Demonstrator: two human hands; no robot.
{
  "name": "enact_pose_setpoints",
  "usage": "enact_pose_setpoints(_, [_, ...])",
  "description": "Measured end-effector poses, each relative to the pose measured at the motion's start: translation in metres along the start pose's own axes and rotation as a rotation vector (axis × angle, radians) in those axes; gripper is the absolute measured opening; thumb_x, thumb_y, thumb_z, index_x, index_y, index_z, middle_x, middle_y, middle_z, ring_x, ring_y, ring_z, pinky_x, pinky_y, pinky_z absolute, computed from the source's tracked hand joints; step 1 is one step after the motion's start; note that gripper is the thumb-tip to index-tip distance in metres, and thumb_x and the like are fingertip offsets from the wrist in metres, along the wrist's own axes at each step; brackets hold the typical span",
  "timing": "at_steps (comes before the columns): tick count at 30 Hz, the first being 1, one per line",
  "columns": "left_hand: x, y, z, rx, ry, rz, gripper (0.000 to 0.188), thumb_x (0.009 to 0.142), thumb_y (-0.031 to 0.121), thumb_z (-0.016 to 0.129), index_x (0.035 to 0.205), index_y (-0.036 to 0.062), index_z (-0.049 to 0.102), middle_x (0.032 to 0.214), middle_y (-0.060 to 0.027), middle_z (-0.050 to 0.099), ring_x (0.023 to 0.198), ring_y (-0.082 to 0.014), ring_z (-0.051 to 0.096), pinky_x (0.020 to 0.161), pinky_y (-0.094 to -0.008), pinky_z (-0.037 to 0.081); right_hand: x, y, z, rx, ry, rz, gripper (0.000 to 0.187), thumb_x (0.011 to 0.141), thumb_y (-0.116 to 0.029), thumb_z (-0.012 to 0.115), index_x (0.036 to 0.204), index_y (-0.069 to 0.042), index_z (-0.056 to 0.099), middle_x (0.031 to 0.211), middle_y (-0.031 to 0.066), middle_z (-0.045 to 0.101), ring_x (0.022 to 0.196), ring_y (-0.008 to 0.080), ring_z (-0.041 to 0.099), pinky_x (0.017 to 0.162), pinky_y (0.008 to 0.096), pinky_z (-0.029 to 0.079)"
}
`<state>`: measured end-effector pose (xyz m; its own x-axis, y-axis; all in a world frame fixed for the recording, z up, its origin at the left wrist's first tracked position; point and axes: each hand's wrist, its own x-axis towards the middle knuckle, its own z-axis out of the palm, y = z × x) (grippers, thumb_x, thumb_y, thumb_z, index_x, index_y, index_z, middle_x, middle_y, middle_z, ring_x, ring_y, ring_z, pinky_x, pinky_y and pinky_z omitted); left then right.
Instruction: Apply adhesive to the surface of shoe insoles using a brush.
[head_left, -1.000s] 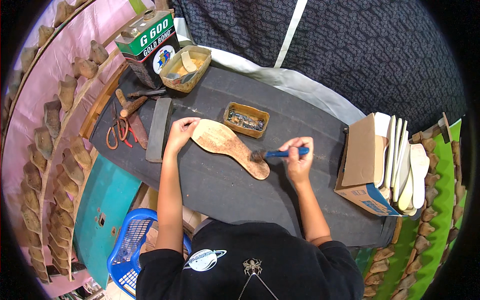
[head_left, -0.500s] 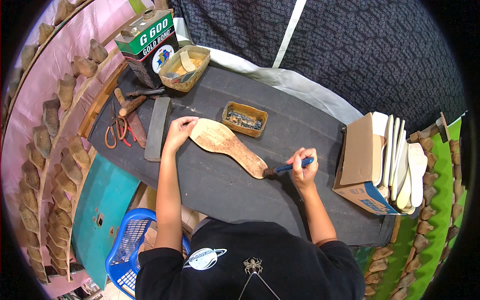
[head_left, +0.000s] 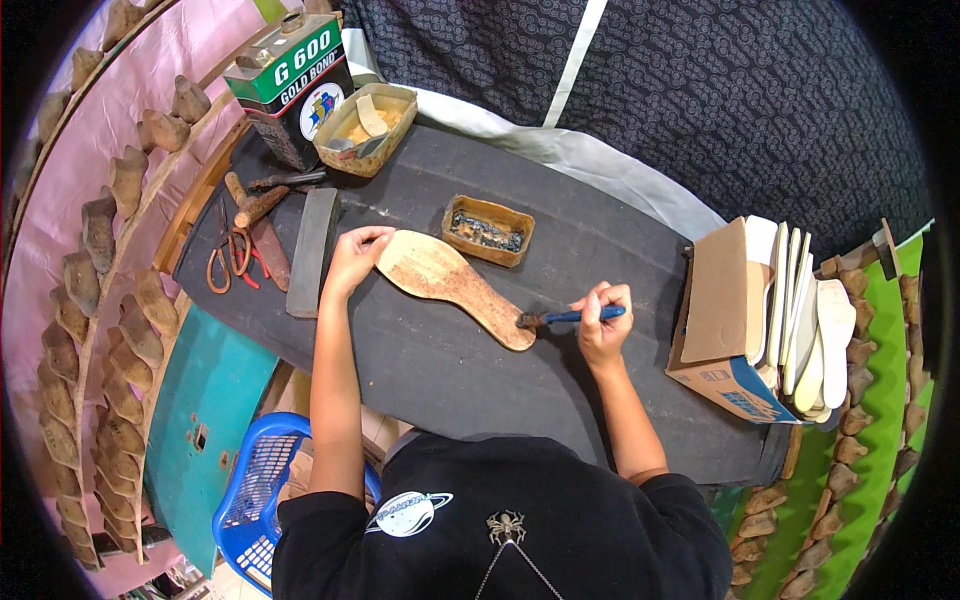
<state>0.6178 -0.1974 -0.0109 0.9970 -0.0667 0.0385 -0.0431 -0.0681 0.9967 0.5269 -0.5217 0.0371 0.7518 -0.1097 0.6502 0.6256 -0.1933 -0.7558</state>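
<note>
Head cam: the left hand [head_left: 350, 262] is pretty much closed, pinching the wide end of a tan foot-shaped sole [head_left: 440, 275] that's lying on the black tabletop [head_left: 450, 380], just below a small tan tray [head_left: 480, 249]. Right hand [head_left: 604, 325] is curled snug around a blue-handled brush [head_left: 572, 316], bristles right at the sole's narrow end.

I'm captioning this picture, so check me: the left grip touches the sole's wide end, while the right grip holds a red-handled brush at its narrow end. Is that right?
Not quite: the head view shows that the brush has a blue handle, not a red one. The left grip does touch the wide end of the sole, and the right grip holds the brush at its narrow end.
</note>
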Motion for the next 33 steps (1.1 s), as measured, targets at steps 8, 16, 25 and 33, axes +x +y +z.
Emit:
enact_pose_setpoints(8, [0.002, -0.003, 0.001, 0.000, 0.011, 0.013, 0.022, 0.081, 0.011, 0.055, 0.096, -0.0048, 0.057, 0.085, -0.0059, 0.060, 0.074, -0.0086, 0.055, 0.067, -0.0196, 0.044, 0.010, -0.002, 0.015, 0.073, 0.246, 0.048, 0.015, 0.079, -0.005, 0.055, 0.076, -0.003, 0.040, 0.063, 0.0046, 0.048, 0.055, 0.0107, 0.053, 0.052, 0.0220, 0.044])
enact_pose_setpoints(16, [0.000, -0.005, 0.000, -0.028, 0.024, -0.012, 0.024, 0.080, 0.011, 0.056, 0.096, -0.0065, 0.056, 0.086, -0.0079, 0.060, 0.073, -0.0087, 0.056, 0.066, -0.0191, 0.045, -0.018, -0.011, 0.001, -0.210, 0.014, -0.197, 0.019, 0.070, 0.002, 0.058, 0.066, -0.004, 0.041, 0.053, 0.0060, 0.046, 0.043, 0.0150, 0.045, 0.041, 0.0242, 0.037])
enact_pose_setpoints(25, [0.002, -0.007, 0.004, -0.045, 0.032, 0.027, 0.025, 0.081, 0.013, 0.056, 0.097, -0.0064, 0.056, 0.084, -0.0082, 0.061, 0.073, -0.0089, 0.057, 0.066, -0.0193, 0.046, 0.001, -0.007, 0.014, -0.162, 0.146, -0.183, 0.018, 0.069, -0.001, 0.061, 0.066, -0.005, 0.044, 0.055, 0.0056, 0.048, 0.044, 0.0137, 0.047, 0.041, 0.0248, 0.036])
enact_pose_setpoints(33, [-0.002, -0.008, 0.001, -0.059, 0.056, 0.056, 0.024, 0.081, 0.012, 0.055, 0.096, -0.0063, 0.056, 0.085, -0.0082, 0.060, 0.074, -0.0093, 0.057, 0.066, -0.0196, 0.045, -0.024, -0.027, 0.009, -0.287, 0.048, -0.242, 0.019, 0.066, 0.002, 0.059, 0.064, -0.005, 0.041, 0.050, 0.0067, 0.043, 0.040, 0.0173, 0.045, 0.037, 0.0254, 0.034])
